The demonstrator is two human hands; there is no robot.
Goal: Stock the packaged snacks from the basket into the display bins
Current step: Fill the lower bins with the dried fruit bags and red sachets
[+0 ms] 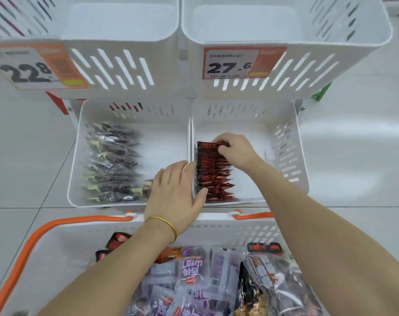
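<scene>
The right hand (pixel 236 149) pinches the far end of a row of red-and-black foil packets (pixel 214 176). The left hand (pixel 175 192), fingers straight, braces the near end. Released unevenly, the upright row could topple inside its white slotted plastic bin (pixel 287 156). The neighbouring white bin (pixel 76 160) holds dark packets (pixel 113 165); the orange-handled basket (pixel 251 231), purple packets (pixel 191 270).

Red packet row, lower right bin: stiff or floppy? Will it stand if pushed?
Probably light and thin: the red packets stand on edge, closely packed. Likely to topple or fan out: the left hand braces one side while the right hand pinches the far end. Glossy film, so possibly slippery.
</scene>
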